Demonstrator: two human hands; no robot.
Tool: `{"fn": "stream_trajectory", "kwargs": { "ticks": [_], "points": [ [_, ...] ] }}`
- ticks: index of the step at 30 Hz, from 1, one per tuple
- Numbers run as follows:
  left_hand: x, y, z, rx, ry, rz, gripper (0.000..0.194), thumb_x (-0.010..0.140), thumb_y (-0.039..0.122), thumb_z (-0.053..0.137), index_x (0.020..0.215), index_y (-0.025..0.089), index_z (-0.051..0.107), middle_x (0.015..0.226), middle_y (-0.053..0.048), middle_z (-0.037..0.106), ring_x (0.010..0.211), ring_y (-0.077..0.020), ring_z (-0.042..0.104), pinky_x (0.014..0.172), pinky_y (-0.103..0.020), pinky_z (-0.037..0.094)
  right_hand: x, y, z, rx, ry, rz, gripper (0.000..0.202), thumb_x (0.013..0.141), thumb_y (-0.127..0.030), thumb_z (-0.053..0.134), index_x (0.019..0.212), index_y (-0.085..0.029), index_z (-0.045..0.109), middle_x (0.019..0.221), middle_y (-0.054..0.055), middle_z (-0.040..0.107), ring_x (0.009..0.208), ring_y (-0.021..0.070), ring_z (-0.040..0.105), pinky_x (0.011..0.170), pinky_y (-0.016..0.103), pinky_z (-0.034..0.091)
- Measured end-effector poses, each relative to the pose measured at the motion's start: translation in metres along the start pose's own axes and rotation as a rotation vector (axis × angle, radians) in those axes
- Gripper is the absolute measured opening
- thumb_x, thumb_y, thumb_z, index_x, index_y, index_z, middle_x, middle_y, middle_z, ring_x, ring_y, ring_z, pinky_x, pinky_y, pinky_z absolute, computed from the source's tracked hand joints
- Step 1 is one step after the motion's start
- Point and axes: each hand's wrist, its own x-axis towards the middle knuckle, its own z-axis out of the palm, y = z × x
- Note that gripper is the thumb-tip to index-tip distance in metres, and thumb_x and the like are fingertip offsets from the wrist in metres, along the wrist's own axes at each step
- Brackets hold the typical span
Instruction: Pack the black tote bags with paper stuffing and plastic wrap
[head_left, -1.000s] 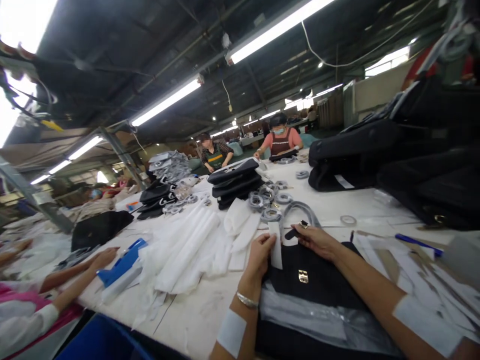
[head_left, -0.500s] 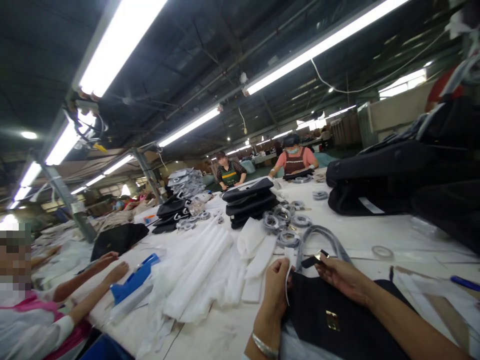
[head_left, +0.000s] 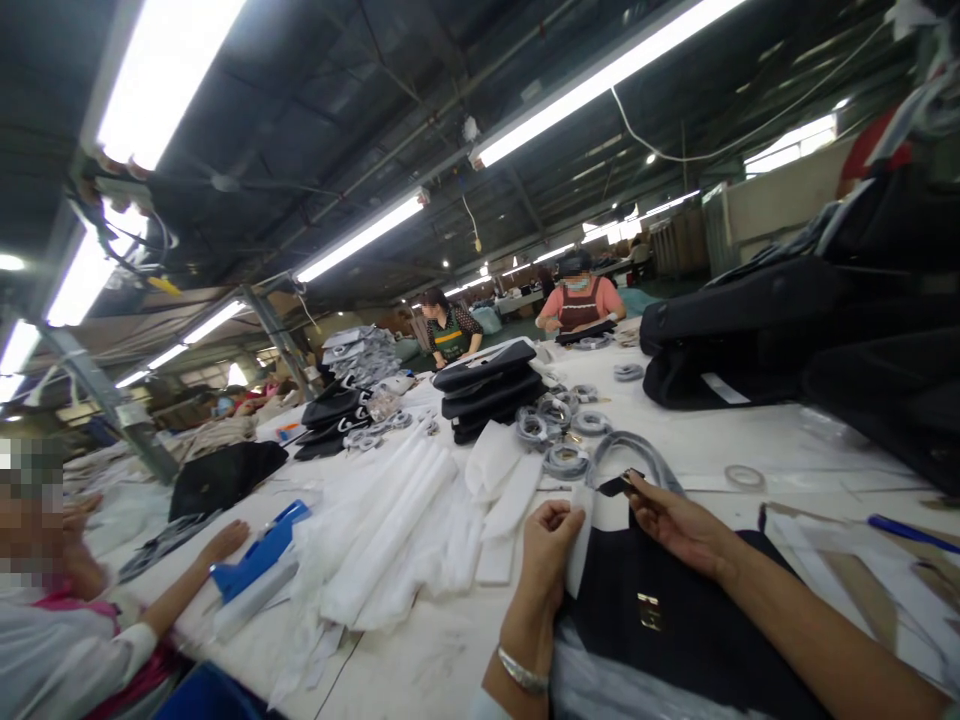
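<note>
A black handbag (head_left: 611, 580) lies in front of me, with a gold clasp plate (head_left: 649, 611) on its face and clear plastic along its lower edge. My left hand (head_left: 551, 545), closed, pinches a white strip (head_left: 580, 550) beside the bag's upper left corner. My right hand (head_left: 671, 515) rests over the bag's top edge. Its fingers are shut on a short black strap tab (head_left: 613, 487) with a metal end piece. Behind both hands arches a handle (head_left: 649, 447) in greyish wrapping.
White foam sheets (head_left: 390, 545) spread to the left, near a blue tape dispenser (head_left: 259, 560). Wrapped coils (head_left: 566, 461) and stacked black bags (head_left: 491, 395) stand beyond. More black bags (head_left: 720, 340) pile up at right, near a tape roll (head_left: 745, 477). A co-worker's hand (head_left: 225, 540) is at left.
The white strip in my left hand has turned from edge-on to show its flat side. My right hand keeps the strap tab. The co-worker's hands at left have moved apart.
</note>
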Motion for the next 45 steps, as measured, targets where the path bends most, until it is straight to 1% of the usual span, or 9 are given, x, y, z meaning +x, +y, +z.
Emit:
{"fn": "stream_trajectory", "kwargs": {
  "ticks": [4, 7, 12, 21, 27, 31, 36, 42, 45],
  "points": [
    [0.000, 0.001, -0.001, 0.001, -0.033, 0.044, 0.038, 0.062, 0.037, 0.088, 0.084, 0.015, 0.065, 0.079, -0.003, 0.071, 0.068, -0.0132, 0.063, 0.067, -0.023, 0.047, -0.001, 0.001, 0.001, -0.052, -0.002, -0.062, 0.010, 0.087, -0.019, 0.070, 0.078, -0.017, 0.066, 0.061, -0.001, 0.061, 0.049, 0.0054, 0.057, 0.041, 0.008, 0.048],
    [0.000, -0.001, -0.001, 0.019, -0.055, 0.061, 0.037, 0.063, 0.036, 0.088, 0.086, 0.016, 0.066, 0.081, -0.002, 0.071, 0.071, -0.0134, 0.064, 0.069, -0.023, 0.047, -0.002, 0.002, 0.002, -0.071, 0.010, -0.094, 0.012, 0.088, -0.021, 0.070, 0.077, -0.016, 0.067, 0.063, -0.001, 0.062, 0.050, 0.0048, 0.056, 0.040, 0.008, 0.047],
    [0.000, -0.003, -0.003, 0.051, -0.079, 0.021, 0.036, 0.065, 0.035, 0.086, 0.087, 0.014, 0.067, 0.082, -0.004, 0.073, 0.068, -0.0136, 0.065, 0.065, -0.023, 0.048, -0.003, 0.003, 0.004, -0.083, 0.026, -0.144, 0.011, 0.087, -0.022, 0.071, 0.078, -0.017, 0.068, 0.069, -0.001, 0.064, 0.051, 0.0034, 0.055, 0.040, 0.007, 0.045],
    [-0.001, -0.001, -0.002, 0.061, -0.084, -0.022, 0.036, 0.064, 0.037, 0.087, 0.086, 0.015, 0.068, 0.080, -0.004, 0.074, 0.066, -0.0135, 0.065, 0.063, -0.022, 0.047, -0.004, 0.006, 0.006, -0.175, 0.046, -0.208, 0.014, 0.080, -0.026, 0.078, 0.076, -0.015, 0.070, 0.063, -0.002, 0.060, 0.049, 0.0031, 0.051, 0.041, 0.007, 0.043],
    [-0.003, 0.002, -0.002, 0.133, -0.053, -0.029, 0.035, 0.070, 0.042, 0.081, 0.087, 0.014, 0.070, 0.074, -0.003, 0.072, 0.061, -0.0121, 0.062, 0.059, -0.021, 0.045, -0.004, 0.008, 0.005, -0.256, 0.033, -0.238, 0.023, 0.074, -0.035, 0.082, 0.074, -0.015, 0.071, 0.061, -0.002, 0.059, 0.051, 0.0031, 0.049, 0.043, 0.008, 0.041],
    [-0.006, 0.012, 0.003, 0.226, -0.061, -0.046, 0.037, 0.076, 0.049, 0.074, 0.089, 0.014, 0.072, 0.068, -0.004, 0.072, 0.058, -0.0139, 0.062, 0.057, -0.022, 0.045, -0.004, 0.010, 0.004, -0.335, 0.021, -0.257, 0.030, 0.069, -0.042, 0.084, 0.072, -0.015, 0.072, 0.062, -0.001, 0.059, 0.054, 0.0041, 0.049, 0.046, 0.009, 0.041],
    [-0.005, 0.033, 0.009, 0.371, -0.092, -0.023, 0.037, 0.078, 0.050, 0.071, 0.092, 0.016, 0.075, 0.074, -0.006, 0.075, 0.061, -0.0164, 0.064, 0.056, -0.023, 0.046, -0.004, 0.008, 0.004, -0.362, 0.010, -0.277, 0.034, 0.066, -0.048, 0.085, 0.077, -0.017, 0.075, 0.064, 0.001, 0.061, 0.057, 0.0070, 0.049, 0.047, 0.013, 0.041],
    [0.011, 0.051, 0.012, 0.544, -0.176, -0.070, 0.036, 0.076, 0.048, 0.073, 0.089, 0.014, 0.076, 0.076, -0.008, 0.075, 0.061, -0.0177, 0.064, 0.057, -0.025, 0.046, -0.005, 0.009, 0.004, -0.438, -0.061, -0.292, 0.041, 0.068, -0.055, 0.080, 0.081, -0.016, 0.077, 0.068, 0.004, 0.065, 0.058, 0.0087, 0.049, 0.048, 0.018, 0.038],
    [0.023, 0.055, 0.017, 0.613, -0.217, -0.044, 0.034, 0.073, 0.046, 0.075, 0.086, 0.014, 0.076, 0.076, -0.007, 0.075, 0.063, -0.0176, 0.064, 0.059, -0.025, 0.045, -0.004, 0.014, 0.004, -0.518, -0.080, -0.294, 0.044, 0.071, -0.058, 0.075, 0.083, -0.016, 0.077, 0.069, 0.006, 0.066, 0.062, 0.0115, 0.055, 0.050, 0.020, 0.039]
  ]
}}
